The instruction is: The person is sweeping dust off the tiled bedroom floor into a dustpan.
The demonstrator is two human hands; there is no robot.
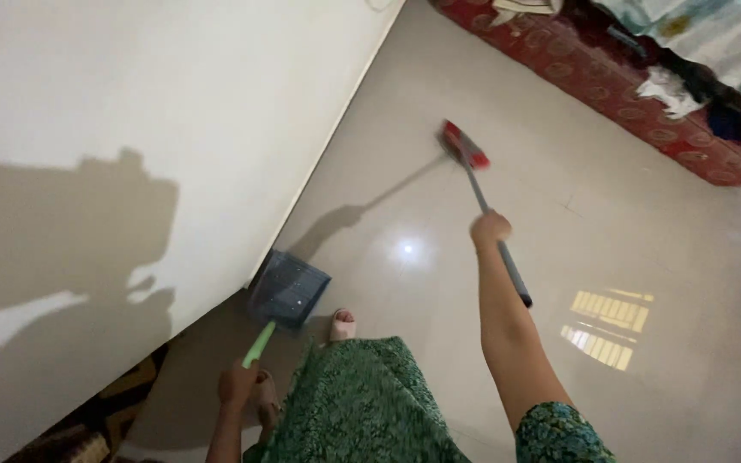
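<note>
My right hand (490,228) grips the grey handle of a broom (484,201), arm stretched forward. The broom's red head (463,144) rests on the shiny tiled floor ahead of me. My left hand (237,383) holds the green handle of a dark blue dustpan (289,290), which hangs low near the base of the white wall. One of my feet in a pale sandal (342,325) shows beside the dustpan, above my green patterned dress.
A white wall (130,129) runs along the left, carrying my shadow. A red patterned mattress (628,94) with heaped clothes lies at the far right. Light patches reflect on the floor (608,326). A patterned mat (87,429) lies at bottom left.
</note>
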